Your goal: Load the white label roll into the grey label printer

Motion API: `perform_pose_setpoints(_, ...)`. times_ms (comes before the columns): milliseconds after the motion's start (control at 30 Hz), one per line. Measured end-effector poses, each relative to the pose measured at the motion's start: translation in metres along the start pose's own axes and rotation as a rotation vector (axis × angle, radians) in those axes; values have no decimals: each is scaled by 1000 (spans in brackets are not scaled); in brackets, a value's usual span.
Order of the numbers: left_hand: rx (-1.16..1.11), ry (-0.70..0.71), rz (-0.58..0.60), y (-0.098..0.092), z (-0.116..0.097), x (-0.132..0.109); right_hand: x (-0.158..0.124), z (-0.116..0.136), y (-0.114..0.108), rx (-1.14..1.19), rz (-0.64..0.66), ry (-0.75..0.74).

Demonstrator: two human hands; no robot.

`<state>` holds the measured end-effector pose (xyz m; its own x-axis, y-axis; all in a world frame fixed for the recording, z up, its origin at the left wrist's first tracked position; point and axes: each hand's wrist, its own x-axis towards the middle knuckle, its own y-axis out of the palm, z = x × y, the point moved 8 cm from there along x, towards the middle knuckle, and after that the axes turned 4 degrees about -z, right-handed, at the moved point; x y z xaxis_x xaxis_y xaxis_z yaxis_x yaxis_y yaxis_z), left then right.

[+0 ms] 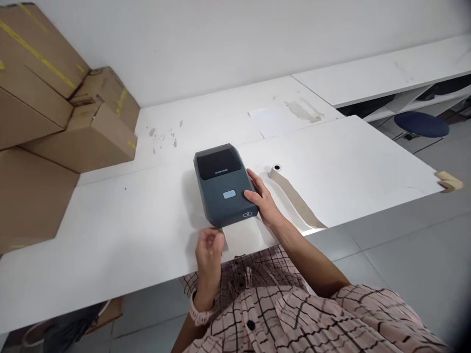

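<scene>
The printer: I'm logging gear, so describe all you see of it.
The printer is a dark grey plastic-looking box with a glossy black window and a pale button on top. It sits flat on the white table. The right hand rests on its right side; white paper leaves its front, pinched by the left hand.

A: The printer (224,184)?
B: Dark grey, boxy, lid closed, black window on top, pale button below. Standing flat near front edge of white table (110,235).
A: And the paper (243,238)?
B: White, wide, coming out of front slot, lying flat, reaching up to table edge.
</scene>
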<state>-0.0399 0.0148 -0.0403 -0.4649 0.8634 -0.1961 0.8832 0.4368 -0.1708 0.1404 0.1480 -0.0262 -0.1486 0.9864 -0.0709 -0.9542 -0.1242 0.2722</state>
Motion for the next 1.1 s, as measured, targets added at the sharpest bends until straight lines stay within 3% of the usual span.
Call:
perform_pose_setpoints(100,-70,-206,274,28,12,-20,0,-2,2,29,-15,-5)
perform_pose_setpoints(200,-207,-285,360,43,-2,-24,-2,4,1,-37,-29,-43)
perform_pose_setpoints(267,-236,-272,372,47,-10,-23,-5,24,-3,-186,-61,-177)
perform_pose_setpoints(333,-203,-257,374,44,-9,-24,-15,54,1,-400,-64,-417)
perform_pose_setpoints(433,-102,-187,352,31,2,-23,-35,84,26,-731,82,-745)
perform_pose_setpoints(500,-37,-70,244,12,2,-16,-41,84,45,-910,205,-814)
perform_pose_setpoints(600,22,124,-81,-22,-14,-2,-42,76,64,-1075,294,-806)
perform_pose_setpoints(667,26,215,-194,-29,-29,4,-44,71,70,-1127,298,-825)
perform_pose_setpoints(767,-17,238,-78,-9,-41,12,-54,65,65,-1113,270,-882)
perform_pose_setpoints(833,-49,214,18,6,-42,13,-62,60,51,-1041,229,-866)
perform_pose_setpoints(967,-66,245,42,11,-41,11,-66,48,8,-792,57,-616)
perform_pose_setpoints(1100,-110,301,10,7,-42,12,-60,37,-3,-587,98,-413)
